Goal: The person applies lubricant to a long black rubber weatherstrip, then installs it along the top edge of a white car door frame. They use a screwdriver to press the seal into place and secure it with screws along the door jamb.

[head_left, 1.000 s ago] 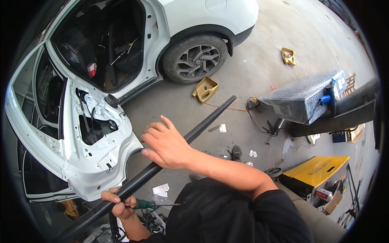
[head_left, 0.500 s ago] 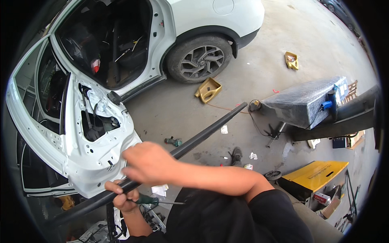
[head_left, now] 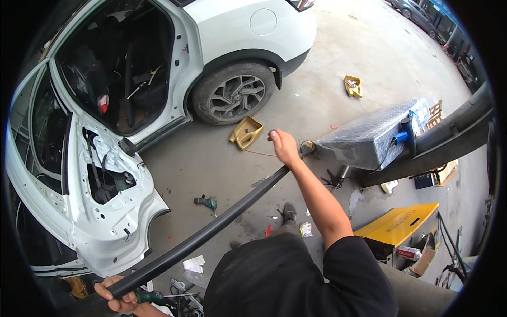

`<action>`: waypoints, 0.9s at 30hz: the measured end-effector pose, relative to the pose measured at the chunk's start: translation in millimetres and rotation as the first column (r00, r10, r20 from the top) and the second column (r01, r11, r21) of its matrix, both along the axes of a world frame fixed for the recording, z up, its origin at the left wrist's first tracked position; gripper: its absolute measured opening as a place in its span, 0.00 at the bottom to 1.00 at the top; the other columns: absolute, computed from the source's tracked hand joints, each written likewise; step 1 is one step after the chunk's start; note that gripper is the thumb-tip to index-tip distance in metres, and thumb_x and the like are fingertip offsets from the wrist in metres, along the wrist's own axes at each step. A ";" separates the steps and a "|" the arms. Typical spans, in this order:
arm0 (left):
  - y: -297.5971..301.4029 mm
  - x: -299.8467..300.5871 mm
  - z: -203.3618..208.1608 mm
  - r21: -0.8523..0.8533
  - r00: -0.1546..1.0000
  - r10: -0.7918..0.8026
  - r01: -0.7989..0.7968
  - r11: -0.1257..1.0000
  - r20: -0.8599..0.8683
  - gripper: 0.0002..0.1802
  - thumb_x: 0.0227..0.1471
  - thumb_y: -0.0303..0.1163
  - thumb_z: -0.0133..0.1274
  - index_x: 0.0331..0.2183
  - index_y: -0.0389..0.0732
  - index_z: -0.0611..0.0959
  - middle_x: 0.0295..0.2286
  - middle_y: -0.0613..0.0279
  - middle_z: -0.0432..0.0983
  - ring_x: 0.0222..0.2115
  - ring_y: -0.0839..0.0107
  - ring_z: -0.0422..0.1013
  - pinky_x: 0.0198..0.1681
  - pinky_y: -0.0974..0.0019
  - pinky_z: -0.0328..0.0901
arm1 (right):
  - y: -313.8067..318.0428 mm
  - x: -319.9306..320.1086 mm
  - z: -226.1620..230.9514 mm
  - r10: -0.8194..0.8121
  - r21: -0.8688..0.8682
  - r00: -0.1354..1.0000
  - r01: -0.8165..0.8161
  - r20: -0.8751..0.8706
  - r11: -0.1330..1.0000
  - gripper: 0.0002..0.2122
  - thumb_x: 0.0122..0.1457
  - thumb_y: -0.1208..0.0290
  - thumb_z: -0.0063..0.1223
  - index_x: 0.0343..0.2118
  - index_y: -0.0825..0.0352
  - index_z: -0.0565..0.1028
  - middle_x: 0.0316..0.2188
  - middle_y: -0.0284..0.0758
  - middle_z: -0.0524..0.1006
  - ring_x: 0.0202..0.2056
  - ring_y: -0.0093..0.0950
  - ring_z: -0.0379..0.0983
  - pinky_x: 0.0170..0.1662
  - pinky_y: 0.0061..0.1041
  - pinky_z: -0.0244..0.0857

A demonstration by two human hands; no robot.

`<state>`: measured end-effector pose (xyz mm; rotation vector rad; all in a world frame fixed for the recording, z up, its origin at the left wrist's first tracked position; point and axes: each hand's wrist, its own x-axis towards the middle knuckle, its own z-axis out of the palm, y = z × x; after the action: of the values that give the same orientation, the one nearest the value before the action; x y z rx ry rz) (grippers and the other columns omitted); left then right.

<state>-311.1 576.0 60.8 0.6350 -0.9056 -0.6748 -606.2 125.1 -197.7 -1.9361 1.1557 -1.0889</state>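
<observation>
- Long black strip (head_left: pixel 208 231): held above the floor (head_left: pixel 179 182), slanting from near left toward the far middle, right of the white door (head_left: pixel 108 232).
- Your left grip (head_left: pixel 117 297) is closed round the strip toward its near-left end. The same hand keeps a green-handled screwdriver (head_left: pixel 150 296), shaft pointing right.
- Your right grip (head_left: pixel 284 147) is at the far end; the wrist hides that end, so you cannot tell whether the fingers clasp it.
- Weight, a judgement: probably light for its length, likely moulded plastic or rubber-faced.
- Stiffness: likely springy, firm across short spans, whippy over the whole. It shows a slight bow, but the lens bends edges; you can't tell how much is real.
- Surface: looks smooth; probably slides lengthwise under a loose hold. Scuffs or kinks seem likelier than a clean break.
- Best hold: both hands, well apart, each inward from an end, fingers wrapped underneath. Mind the screwdriver: it spoils your left-hand hold and its shaft could scratch the finish.
</observation>
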 end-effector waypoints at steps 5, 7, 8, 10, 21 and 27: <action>-8.1 3.6 -3.0 0.027 0.997 -0.079 0.079 0.997 0.010 0.14 0.50 0.23 0.55 0.30 0.43 0.65 0.20 0.65 0.60 0.11 0.77 0.59 0.22 0.73 0.66 | 86.8 39.0 75.0 0.249 -0.256 0.964 -0.219 0.090 0.941 0.12 0.56 0.64 0.46 0.35 0.69 0.73 0.28 0.42 0.74 0.36 0.44 0.69 0.42 0.41 0.61; -1.5 6.2 0.7 0.014 1.000 0.006 -0.006 1.000 -0.001 0.14 0.50 0.22 0.55 0.30 0.43 0.64 0.19 0.64 0.60 0.12 0.77 0.59 0.21 0.73 0.65 | 106.6 32.4 102.2 0.384 -0.257 0.923 -0.368 0.012 0.894 0.11 0.54 0.64 0.48 0.34 0.67 0.74 0.28 0.40 0.75 0.34 0.41 0.71 0.41 0.39 0.62; 2.3 8.0 3.7 0.021 1.000 0.026 -0.026 0.999 -0.017 0.14 0.50 0.23 0.55 0.30 0.43 0.64 0.19 0.65 0.61 0.12 0.76 0.59 0.22 0.73 0.65 | 102.0 26.3 95.8 0.325 -0.282 0.946 -0.312 -0.002 0.907 0.11 0.54 0.64 0.48 0.33 0.67 0.74 0.28 0.40 0.75 0.33 0.42 0.71 0.40 0.38 0.63; 4.6 15.8 4.6 -0.013 1.000 -0.019 0.019 1.000 0.007 0.15 0.49 0.22 0.56 0.30 0.43 0.64 0.20 0.64 0.61 0.11 0.76 0.59 0.23 0.71 0.66 | 77.5 4.1 64.8 0.196 -0.211 0.977 -0.209 -0.081 0.955 0.11 0.55 0.63 0.48 0.33 0.66 0.74 0.29 0.42 0.76 0.34 0.45 0.72 0.38 0.40 0.64; 33.8 44.4 8.9 -0.060 0.977 -0.214 0.214 0.975 -0.001 0.10 0.48 0.22 0.56 0.35 0.38 0.75 0.28 0.40 0.76 0.25 0.56 0.74 0.26 0.58 0.70 | -0.6 -58.5 -28.4 -0.007 0.068 0.979 0.021 -0.204 0.997 0.18 0.65 0.58 0.33 0.36 0.65 0.75 0.34 0.40 0.78 0.44 0.40 0.71 0.60 0.54 0.44; 51.3 72.2 4.6 0.003 0.950 -0.295 0.296 0.955 0.101 0.11 0.49 0.26 0.52 0.38 0.42 0.72 0.28 0.41 0.74 0.21 0.58 0.71 0.25 0.60 0.66 | 16.8 -24.6 14.2 0.078 -0.099 0.996 -0.075 0.032 0.992 0.16 0.63 0.60 0.37 0.43 0.67 0.72 0.45 0.45 0.72 0.52 0.42 0.64 0.61 0.52 0.43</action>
<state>-238.9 627.3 65.4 0.5301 -1.1110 -0.9112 -630.8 141.9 -183.5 -2.0103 1.0176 -1.1531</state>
